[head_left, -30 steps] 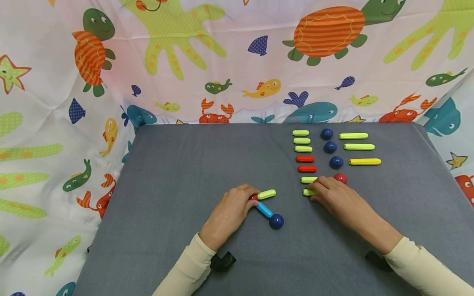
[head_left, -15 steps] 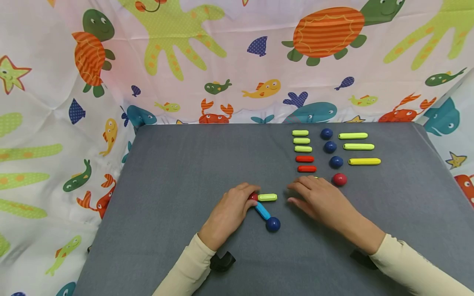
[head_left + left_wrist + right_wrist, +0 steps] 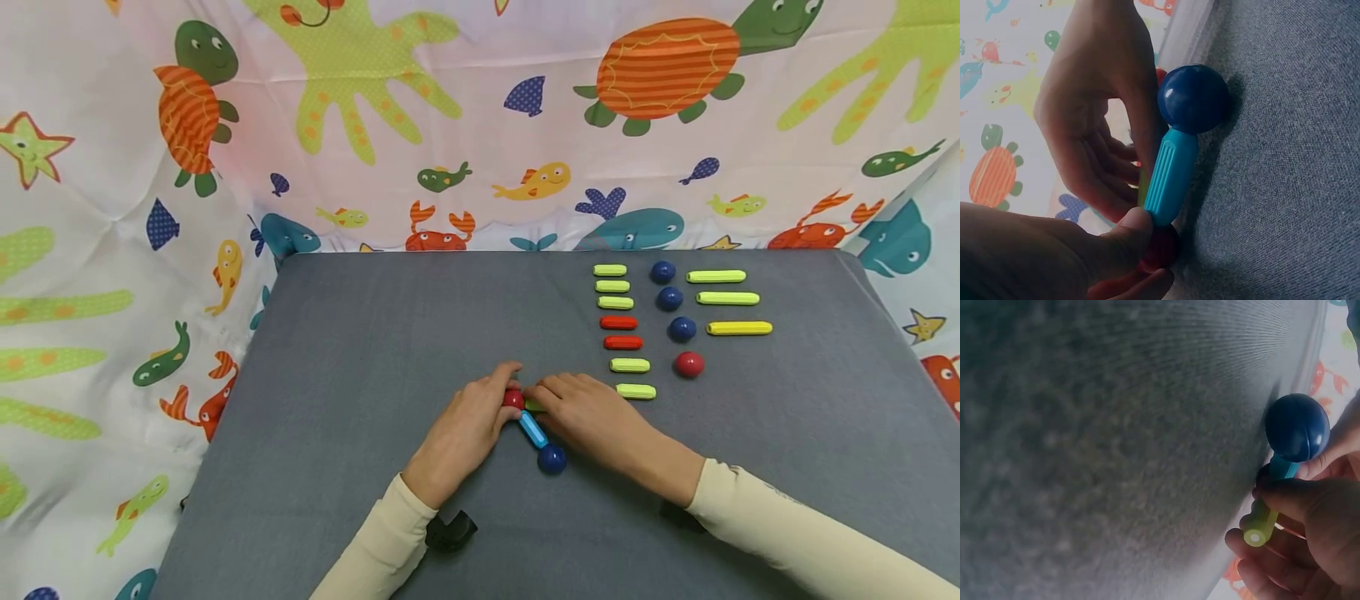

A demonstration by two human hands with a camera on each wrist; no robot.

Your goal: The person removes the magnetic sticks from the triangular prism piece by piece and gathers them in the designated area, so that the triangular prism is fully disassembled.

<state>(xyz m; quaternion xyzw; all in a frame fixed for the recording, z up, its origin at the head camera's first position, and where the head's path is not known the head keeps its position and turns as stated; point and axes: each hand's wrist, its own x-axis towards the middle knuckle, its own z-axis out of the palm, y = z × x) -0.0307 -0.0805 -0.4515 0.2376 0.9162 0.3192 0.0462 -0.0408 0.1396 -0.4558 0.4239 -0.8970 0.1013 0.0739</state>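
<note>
My left hand [image 3: 455, 433] pinches a red ball [image 3: 513, 399] between thumb and fingers. From that ball a light blue stick [image 3: 1171, 178] runs toward me, ending in a larger-looking dark blue ball [image 3: 1192, 99]. My right hand [image 3: 600, 427] grips a short lime-green stick [image 3: 1259, 532] that sticks out from the red ball's right side. In the head view most of this stick is covered by the right fingers. The right wrist view shows its round end between thumb and fingers.
Right of the hands lies a column of short lime sticks [image 3: 636, 392] and red sticks [image 3: 622, 342]. Beyond it are several dark blue balls [image 3: 682, 329], a loose red ball [image 3: 688, 364] and longer yellow-green sticks [image 3: 738, 328]. A patterned cloth [image 3: 480, 108] hangs behind the grey table [image 3: 375, 333].
My right hand has left the column of sticks, moved left, and now grips the lime stick at the red ball. The dark blue ball has shifted slightly toward me. My left hand stays in place.
</note>
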